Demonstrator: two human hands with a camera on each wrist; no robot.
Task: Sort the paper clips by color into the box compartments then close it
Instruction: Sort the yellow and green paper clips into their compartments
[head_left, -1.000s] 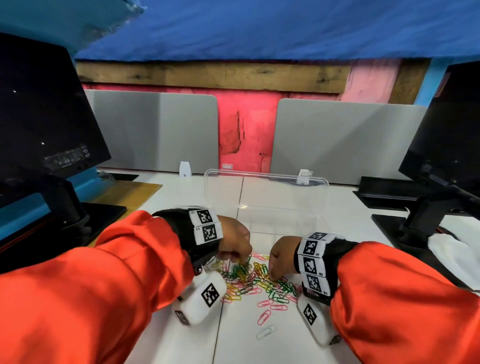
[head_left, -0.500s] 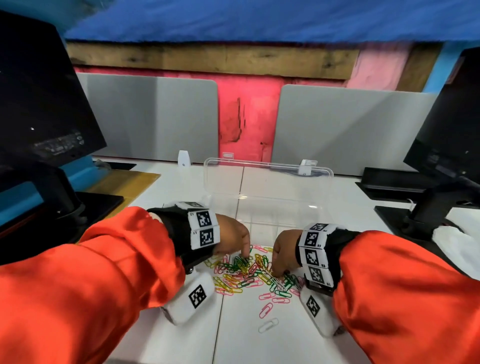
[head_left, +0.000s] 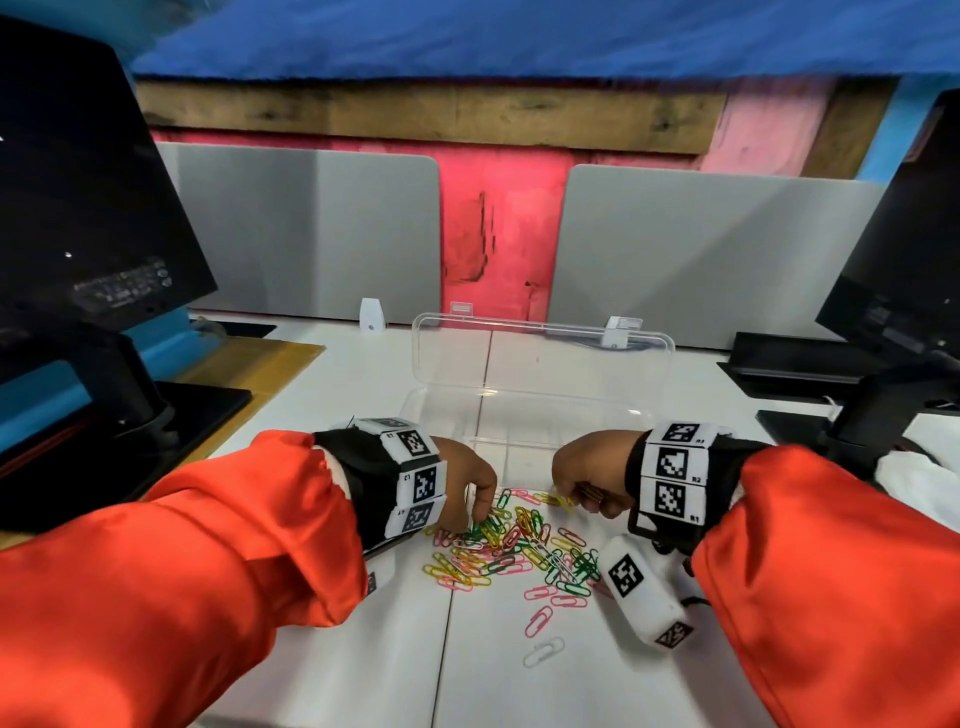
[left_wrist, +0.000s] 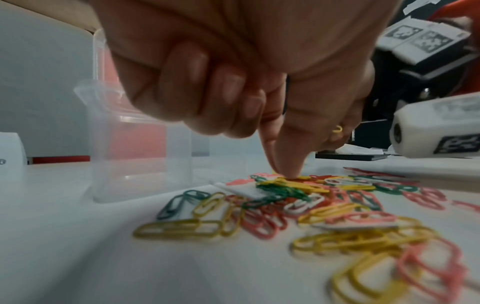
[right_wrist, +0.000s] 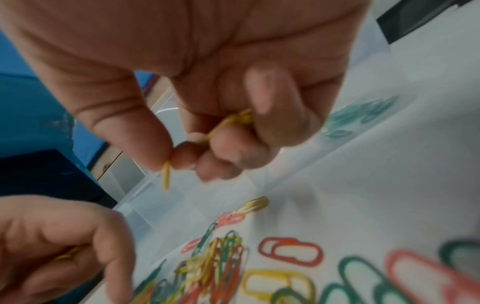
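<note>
While the left hand (head_left: 462, 488) pressed one straight forefinger onto the paper clips (head_left: 511, 545) heaped just before the open box (head_left: 540, 395), the right hand (head_left: 587, 480) had lifted off them, pinching yellow clips (right_wrist: 166, 174).

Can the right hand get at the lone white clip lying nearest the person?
Probably not yet: the right hand already pinches yellow clips, though nothing covers the white clip on the bare table.
</note>
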